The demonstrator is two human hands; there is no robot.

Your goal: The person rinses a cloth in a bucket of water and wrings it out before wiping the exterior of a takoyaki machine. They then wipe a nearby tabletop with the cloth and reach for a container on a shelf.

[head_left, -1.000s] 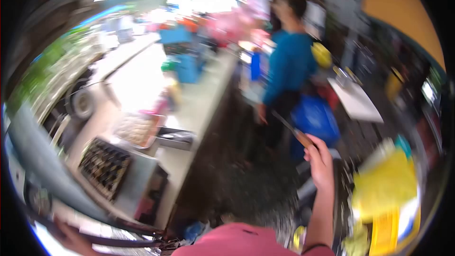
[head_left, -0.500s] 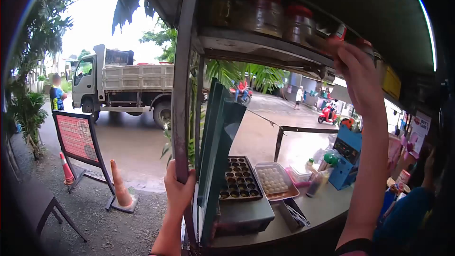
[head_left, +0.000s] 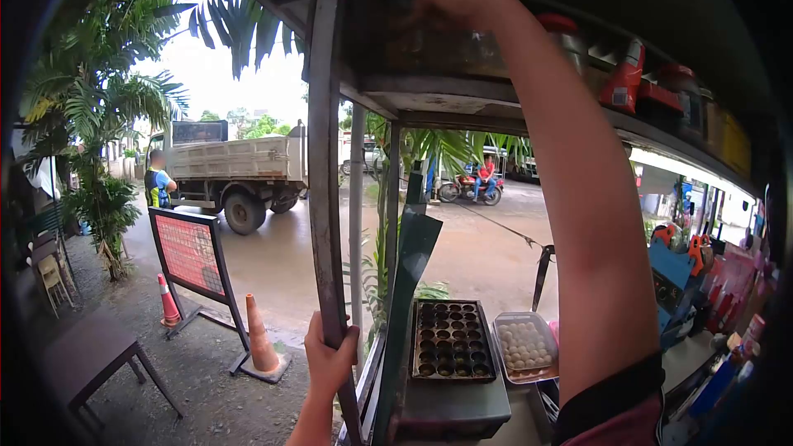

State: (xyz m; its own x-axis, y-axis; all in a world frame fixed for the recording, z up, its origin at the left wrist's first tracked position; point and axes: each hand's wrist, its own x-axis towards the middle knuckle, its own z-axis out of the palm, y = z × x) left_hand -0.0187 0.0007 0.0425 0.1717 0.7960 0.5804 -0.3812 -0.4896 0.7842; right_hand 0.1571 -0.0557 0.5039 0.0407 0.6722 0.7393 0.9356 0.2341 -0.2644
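Observation:
My left hand (head_left: 330, 355) is wrapped around an upright post (head_left: 330, 140) of the stall frame. High up, my right hand (head_left: 454, 2) reaches to the left end of a shelf (head_left: 446, 91); its fingers are bent in deep shadow, and what they pinch is too dark and blurred to name. Clear jars (head_left: 479, 49) stand close below that hand, partly covered by it. A red-lidded jar (head_left: 563, 29) is behind my forearm. Lower down sit a dark moulded pan (head_left: 450, 340) with round hollows and a plastic tub of pale balls (head_left: 525, 345).
A dark green panel (head_left: 410, 256) stands beside the post. Red packets (head_left: 625, 78) line the shelf. Outside are a signboard (head_left: 192, 252), an orange cone (head_left: 261, 339), a brown table (head_left: 91, 359), a truck (head_left: 235, 165), a standing person (head_left: 157, 184) and a motorcycle rider (head_left: 486, 177).
My right hand has moved left along the shelf, from the red packets to the jars at the left end. My left hand stays on the post. The view has turned right, and the truck has moved.

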